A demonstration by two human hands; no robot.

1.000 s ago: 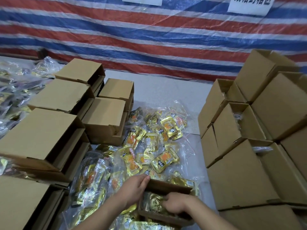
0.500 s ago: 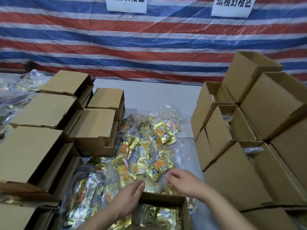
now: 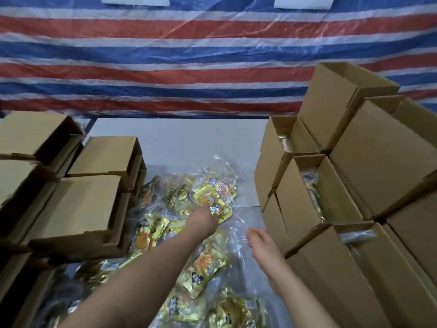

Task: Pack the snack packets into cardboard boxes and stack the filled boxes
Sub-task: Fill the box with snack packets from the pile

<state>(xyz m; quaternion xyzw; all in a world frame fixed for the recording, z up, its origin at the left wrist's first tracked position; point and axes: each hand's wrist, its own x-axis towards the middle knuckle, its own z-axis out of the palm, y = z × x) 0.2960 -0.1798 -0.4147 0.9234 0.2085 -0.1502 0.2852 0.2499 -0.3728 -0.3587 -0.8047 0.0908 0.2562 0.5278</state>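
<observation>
Snack packets (image 3: 208,204) — gold foil pouches in clear wrap, lying heaped on the table (image 3: 179,140) between the cardboard boxes (image 3: 314,200), likely light, soft, slippery — best pinched by an edge; left hand (image 3: 204,222) is reaching onto one, grip hidden; right hand (image 3: 262,245) is hovering loosely curled, holding nothing.
</observation>
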